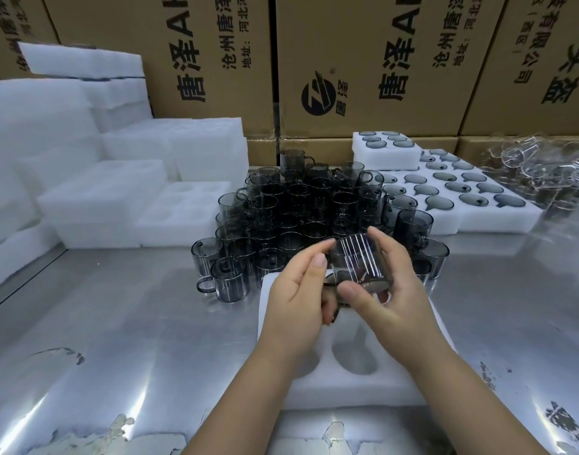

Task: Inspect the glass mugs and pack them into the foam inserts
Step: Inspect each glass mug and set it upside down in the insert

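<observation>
A smoky grey glass mug (pixel 358 262) lies on its side in the air between both hands, above a white foam insert (pixel 353 385) with round pockets. My left hand (pixel 298 300) grips its left end, fingers curled under it by the handle. My right hand (pixel 389 284) holds the right side, thumb across the front and fingers behind. A dense pile of the same grey mugs (pixel 301 211) stands on the metal table just beyond the insert.
Filled foam inserts (pixel 471 195) with mugs seated in them lie at the right rear, one more stacked on top (pixel 386 152). Bare foam inserts (pixel 110 192) pile up at the left. Clear glassware (pixel 540 169) sits far right. Cardboard cartons (pixel 363 60) wall off the back.
</observation>
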